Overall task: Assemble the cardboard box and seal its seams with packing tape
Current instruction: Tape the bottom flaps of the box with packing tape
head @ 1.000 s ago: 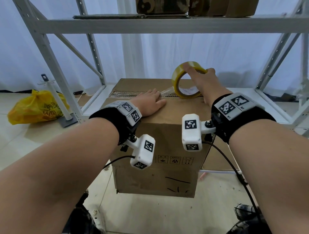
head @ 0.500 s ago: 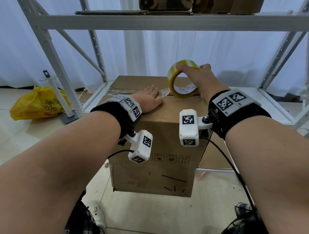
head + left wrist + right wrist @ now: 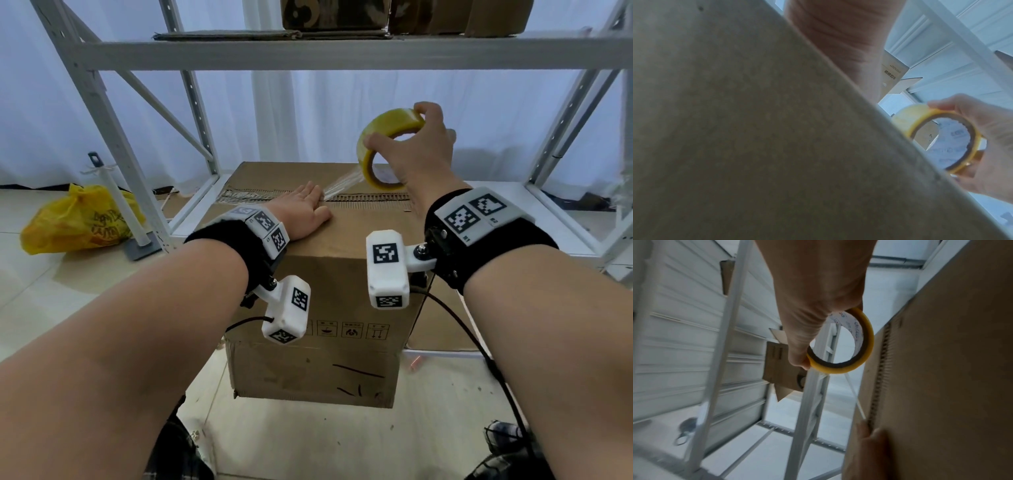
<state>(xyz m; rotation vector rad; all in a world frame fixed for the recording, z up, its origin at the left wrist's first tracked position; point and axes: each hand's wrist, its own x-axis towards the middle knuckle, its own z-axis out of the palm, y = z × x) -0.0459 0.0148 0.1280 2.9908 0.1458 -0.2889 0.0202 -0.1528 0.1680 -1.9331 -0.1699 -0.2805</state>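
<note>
A brown cardboard box (image 3: pixel 342 274) stands on the floor in front of me, its top flaps closed along a centre seam (image 3: pixel 370 198). My left hand (image 3: pixel 303 214) lies flat on the box top, fingers straight, pressing the taped end of the seam. My right hand (image 3: pixel 416 150) grips a yellow roll of packing tape (image 3: pixel 387 147), lifted above the box's right side. A clear strip of tape (image 3: pixel 342 186) stretches from the roll down to my left fingertips. The right wrist view shows the roll (image 3: pixel 859 347) beside the box (image 3: pixel 941 369). The left wrist view is mostly cardboard (image 3: pixel 756 129), with the roll (image 3: pixel 941 138) beyond.
A white metal shelving frame (image 3: pixel 308 54) surrounds the box, with cardboard boxes (image 3: pixel 394 13) on its upper shelf. A yellow plastic bag (image 3: pixel 78 219) and a white post on a base (image 3: pixel 113 195) sit on the floor at left. White curtains hang behind.
My right hand has raised the tape roll off the box top and moved it right, pulling out a strip of tape. My left hand has stayed pressed on the seam.
</note>
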